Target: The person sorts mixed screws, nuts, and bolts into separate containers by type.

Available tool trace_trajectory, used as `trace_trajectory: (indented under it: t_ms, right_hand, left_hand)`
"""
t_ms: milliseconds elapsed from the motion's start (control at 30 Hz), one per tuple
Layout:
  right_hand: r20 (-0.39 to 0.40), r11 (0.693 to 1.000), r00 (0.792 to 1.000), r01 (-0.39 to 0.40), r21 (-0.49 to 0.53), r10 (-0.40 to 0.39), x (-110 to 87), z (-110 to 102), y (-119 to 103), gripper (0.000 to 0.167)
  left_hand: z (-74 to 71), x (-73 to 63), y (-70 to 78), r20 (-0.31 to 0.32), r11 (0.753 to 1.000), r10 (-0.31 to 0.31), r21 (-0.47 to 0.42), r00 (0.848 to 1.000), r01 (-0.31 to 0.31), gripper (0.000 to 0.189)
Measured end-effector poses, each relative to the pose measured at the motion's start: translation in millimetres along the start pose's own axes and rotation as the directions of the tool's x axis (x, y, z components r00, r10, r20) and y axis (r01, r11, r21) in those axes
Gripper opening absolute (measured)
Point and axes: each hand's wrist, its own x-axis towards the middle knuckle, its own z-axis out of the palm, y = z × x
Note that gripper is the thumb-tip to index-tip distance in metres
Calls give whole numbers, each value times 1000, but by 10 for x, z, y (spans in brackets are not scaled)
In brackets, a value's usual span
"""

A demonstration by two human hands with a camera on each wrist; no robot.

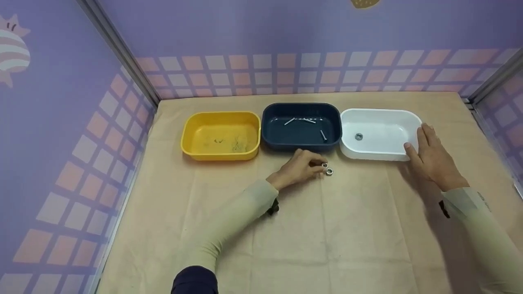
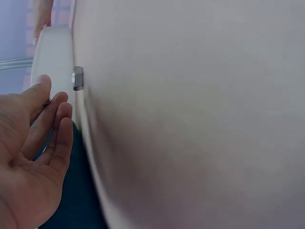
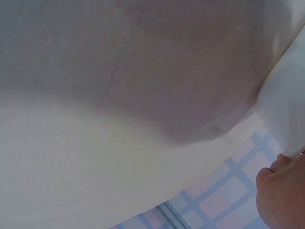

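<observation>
My left hand [image 1: 300,167] pinches a small metal nut [image 1: 325,165] between thumb and fingertips, low over the cloth in front of the dark blue tray. Only a dark sliver of that nut shows in the left wrist view. Right beside it, a second hex nut [image 1: 329,172] lies on the cloth; the left wrist view shows this nut [image 2: 77,78] past the fingertips. With fingers straight, my right hand [image 1: 435,161] rests against the right end of the white tray [image 1: 367,156], thumb at its rim. One nut [image 1: 358,136] sits inside the white tray.
Left of the white tray stands the dark blue tray [image 1: 300,146], with metal pins or bolts [image 1: 323,135] inside. A yellow tray [image 1: 220,157] beside it has small dark marks or bits on its floor. Beige cloth [image 1: 294,245] covers the table; patterned panels [image 1: 286,32] enclose it.
</observation>
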Motion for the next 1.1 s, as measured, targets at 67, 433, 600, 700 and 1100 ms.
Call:
trace_trajectory:
  t_ms: [67,433,600,700,1100]
  right_hand:
    - [2,1000,1000,3,3,-3,-3,1,0,84]
    - [3,1000,1000,-10,-13,10,-22,4,-8,85]
    - [11,1000,1000,-4,-16,4,-3,-3,-19,85]
    - [18,1000,1000,-3,-16,3,-7,-17,-18,85]
    - [36,1000,999,1,-26,0,6,-25,-21,85]
  left_hand:
    - [-22,24,37,-7,1000,17,3,1000,-17,24]
    - [-88,194,234,-6,997,73,-16,997,-73,26]
    - [-130,286,320,-6,995,94,-33,996,-94,26]
    - [-147,340,378,-8,995,92,-39,996,-92,25]
    - [-190,654,525,-29,998,67,1,997,-67,29]
